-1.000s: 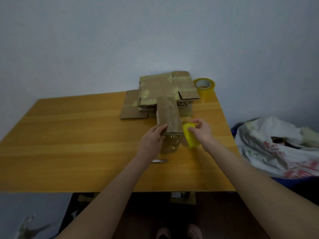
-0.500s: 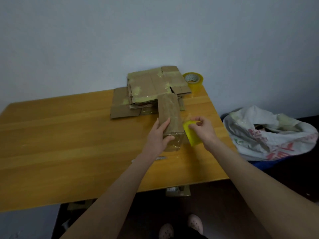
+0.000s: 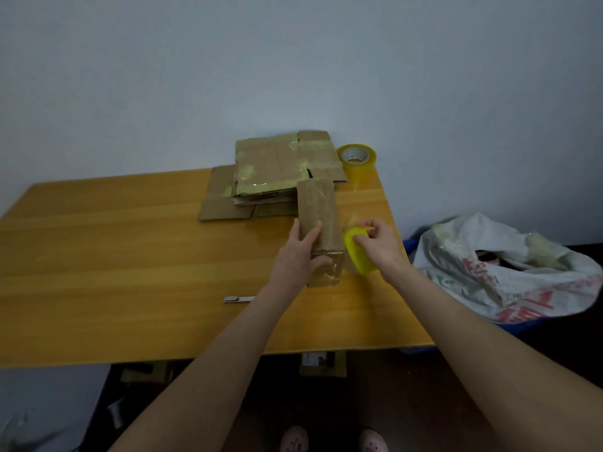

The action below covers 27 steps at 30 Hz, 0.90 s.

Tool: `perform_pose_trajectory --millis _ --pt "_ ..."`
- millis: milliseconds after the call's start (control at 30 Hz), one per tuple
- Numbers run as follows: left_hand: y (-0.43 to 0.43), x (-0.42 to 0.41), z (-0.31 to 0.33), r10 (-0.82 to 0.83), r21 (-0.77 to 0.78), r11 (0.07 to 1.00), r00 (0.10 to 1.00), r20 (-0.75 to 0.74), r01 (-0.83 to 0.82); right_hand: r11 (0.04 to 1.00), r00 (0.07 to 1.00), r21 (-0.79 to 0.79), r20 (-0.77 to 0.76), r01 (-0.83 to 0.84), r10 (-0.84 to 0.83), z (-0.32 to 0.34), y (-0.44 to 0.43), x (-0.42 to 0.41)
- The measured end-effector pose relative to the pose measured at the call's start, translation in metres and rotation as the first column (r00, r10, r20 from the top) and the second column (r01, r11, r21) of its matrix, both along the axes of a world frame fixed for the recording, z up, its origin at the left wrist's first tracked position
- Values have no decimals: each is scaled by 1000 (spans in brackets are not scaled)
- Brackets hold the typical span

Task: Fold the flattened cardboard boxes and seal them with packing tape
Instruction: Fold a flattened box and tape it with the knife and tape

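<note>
Pressing flat-fingered, the left hand point(image 3: 298, 252) steadies the box point(image 3: 318, 216), lengthwise toward the wall point(image 3: 293, 76). The right hand point(image 3: 380, 243) grips the tape roll point(image 3: 359, 259).

We look down on a yellow wooden counter point(image 3: 98, 256) set against a pale grey-blue wall point(image 3: 293, 60). A small silvery tool point(image 3: 238, 299) lies flat on it. Just right of the counter slumps a white bag point(image 3: 489, 275) with red print. Two pink slippers point(image 3: 293, 440) show at the bottom edge.
</note>
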<state>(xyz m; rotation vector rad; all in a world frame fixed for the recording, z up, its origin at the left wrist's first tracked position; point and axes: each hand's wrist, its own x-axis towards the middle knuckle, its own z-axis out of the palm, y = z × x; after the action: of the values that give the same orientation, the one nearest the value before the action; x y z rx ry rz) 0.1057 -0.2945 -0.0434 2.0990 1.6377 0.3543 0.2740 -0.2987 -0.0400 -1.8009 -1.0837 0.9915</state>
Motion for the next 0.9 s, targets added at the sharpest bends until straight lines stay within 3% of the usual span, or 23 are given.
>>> perform_pose_trajectory --millis 267,467,667,767,900 --pt "-8 0 3 -1 147 989 989 -147 23 991 989 -20 -70 -132 131 2 2 9" --pt "-8 -22 0 42 211 977 989 -140 -11 975 973 -14 -72 -223 221 1 7 -6" --pt "-5 -46 -3 52 207 978 994 -91 -32 979 975 -4 -81 -206 205 0 12 -34" --pt "-3 -48 -3 35 223 975 996 -84 -15 994 993 19 -44 -110 111 4 11 -33" --pt "-1 -55 -1 -10 132 991 986 -168 33 990 997 121 19 -72 70 17 5 -21"
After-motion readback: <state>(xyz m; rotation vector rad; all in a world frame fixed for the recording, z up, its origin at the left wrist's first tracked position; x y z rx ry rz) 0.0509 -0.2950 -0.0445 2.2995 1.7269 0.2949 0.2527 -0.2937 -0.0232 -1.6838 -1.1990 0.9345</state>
